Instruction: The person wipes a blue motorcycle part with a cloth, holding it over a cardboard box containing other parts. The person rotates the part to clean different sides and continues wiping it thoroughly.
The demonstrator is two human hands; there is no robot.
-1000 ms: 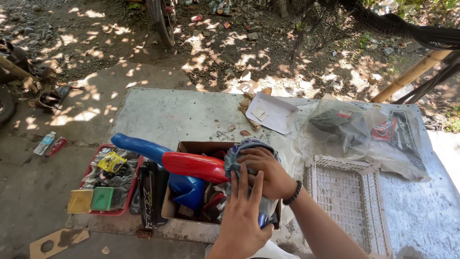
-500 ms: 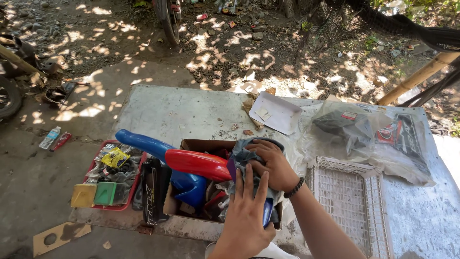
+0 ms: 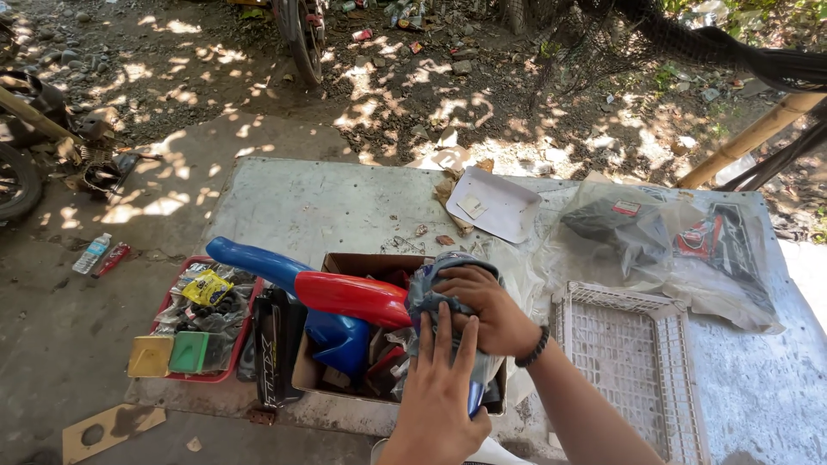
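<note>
My right hand (image 3: pixel 481 308), a black band on its wrist, grips a grey cloth (image 3: pixel 428 297) bunched over a plastic part that sticks out of a cardboard box (image 3: pixel 366 262). My left hand (image 3: pixel 438 398) comes up from below and lies flat against the cloth, fingers spread. A bit of blue plastic (image 3: pixel 475 398) shows under it. A long red and blue plastic fender (image 3: pixel 343 295) lies across the box to the left of both hands, its blue end (image 3: pixel 251 261) pointing left.
The box sits on a grey table (image 3: pixel 327 202). A white slotted basket (image 3: pixel 622 362) and clear bags of parts (image 3: pixel 663 237) lie to the right, and a white paper (image 3: pixel 498 205) behind. A red tray (image 3: pixel 200 320) of small items and a black part (image 3: pixel 276 344) lie left. Dirt ground surrounds the table.
Both hands stay on the cloth over the box, shifting only slightly. The view has tilted a little.
</note>
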